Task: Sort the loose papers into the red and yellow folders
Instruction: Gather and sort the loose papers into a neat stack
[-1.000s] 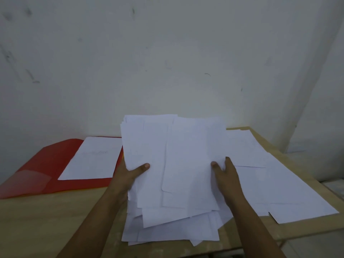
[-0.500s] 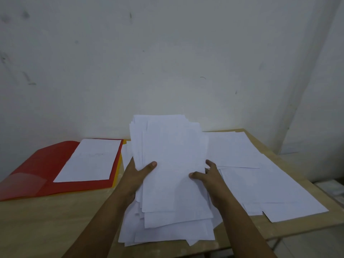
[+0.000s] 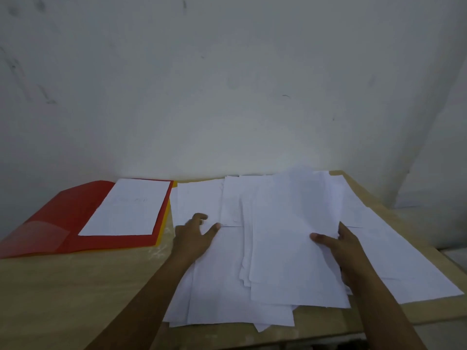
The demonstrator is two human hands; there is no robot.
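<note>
Rightward, right hand [image 3: 346, 251] gripping paper stack [image 3: 290, 236] (overhanging table [image 3: 63, 286]), left hand [image 3: 194, 236] spread.

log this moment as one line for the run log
left hand: open, resting on loose papers | right hand: holds paper stack | red folder: open, one sheet inside

Bare table [image 3: 63, 294] front-left; loose papers [image 3: 252, 261] cover right; red folder [image 3: 63, 218] blocks back-left.
</note>
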